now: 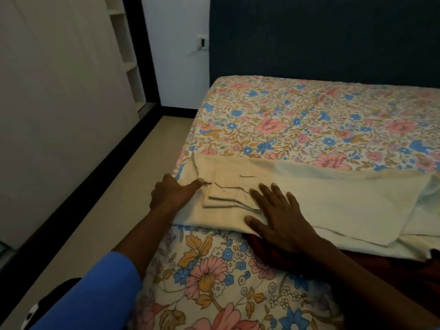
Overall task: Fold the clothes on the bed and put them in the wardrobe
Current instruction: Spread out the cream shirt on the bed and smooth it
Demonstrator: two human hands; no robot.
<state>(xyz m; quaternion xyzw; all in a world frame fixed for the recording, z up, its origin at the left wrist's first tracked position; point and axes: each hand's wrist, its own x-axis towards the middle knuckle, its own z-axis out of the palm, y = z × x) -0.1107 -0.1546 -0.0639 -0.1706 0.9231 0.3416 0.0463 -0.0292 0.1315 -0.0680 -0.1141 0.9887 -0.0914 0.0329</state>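
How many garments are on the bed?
2 for certain: a cream garment across the bed under left hand and right hand; a dark red one under the right forearm. Paler cloth at right may be a third.

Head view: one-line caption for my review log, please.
Left hand and right hand rest on a cream garment laid across the floral-sheeted bed.

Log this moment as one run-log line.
stage: folding | item: cream garment on floral bed | left hand: touches its left end | right hand: fingers spread, pressing it flat | stowed: no
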